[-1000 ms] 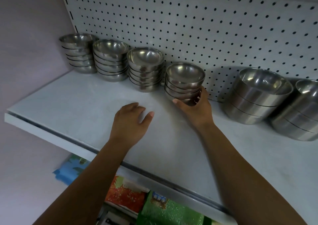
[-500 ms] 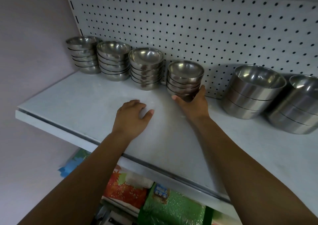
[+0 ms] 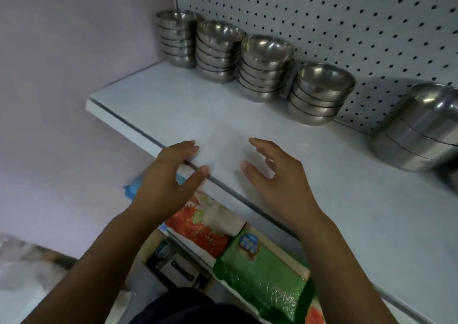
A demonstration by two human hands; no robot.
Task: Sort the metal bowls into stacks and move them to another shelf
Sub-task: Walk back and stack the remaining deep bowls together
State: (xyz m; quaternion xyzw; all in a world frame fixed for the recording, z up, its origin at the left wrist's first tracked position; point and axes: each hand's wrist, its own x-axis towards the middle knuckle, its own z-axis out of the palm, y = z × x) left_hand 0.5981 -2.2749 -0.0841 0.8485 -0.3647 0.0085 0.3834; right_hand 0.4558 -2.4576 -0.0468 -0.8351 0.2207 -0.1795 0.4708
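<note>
Withdrawn from the bowl stack (image 3: 319,95), both hands (image 3: 168,177) (image 3: 277,175) hover open.

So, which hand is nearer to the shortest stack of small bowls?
Right. The right hand is over the shelf, in front of the shortest stack and apart from it; the left hand is farther left, at the shelf's front edge.

The small bowls (image 3: 266,68) in front of you are smooth, polished metal with a bright sheen, and the large bowls (image 3: 421,130) to your right are the same metal with a brushed, satiny look on their sides. They stand on a shelf (image 3: 188,105) with a matt, pale, faintly mottled surface, backed by a matt painted pegboard (image 3: 334,13). Below, the green packet (image 3: 262,269) is glossy, crinkled plastic film.
</note>
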